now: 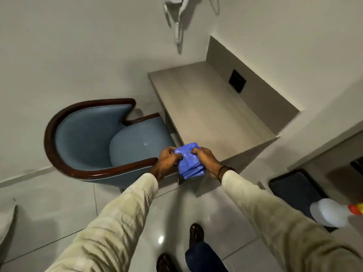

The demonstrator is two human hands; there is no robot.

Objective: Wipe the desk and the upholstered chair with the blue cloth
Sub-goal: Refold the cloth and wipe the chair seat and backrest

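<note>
Both hands grip a folded, bright blue cloth in the air just off the near corner of the pale grey stone-look worktop. The left hand pinches the cloth's left edge with fingers curled; the right hand clamps its right side, a dark beaded bracelet at the wrist. Left of the worktop, partly tucked against it, stands the light blue upholstered chair with a curved dark wood rim. Right of the worktop, near the frame edge, is a white plastic spray bottle.
</note>
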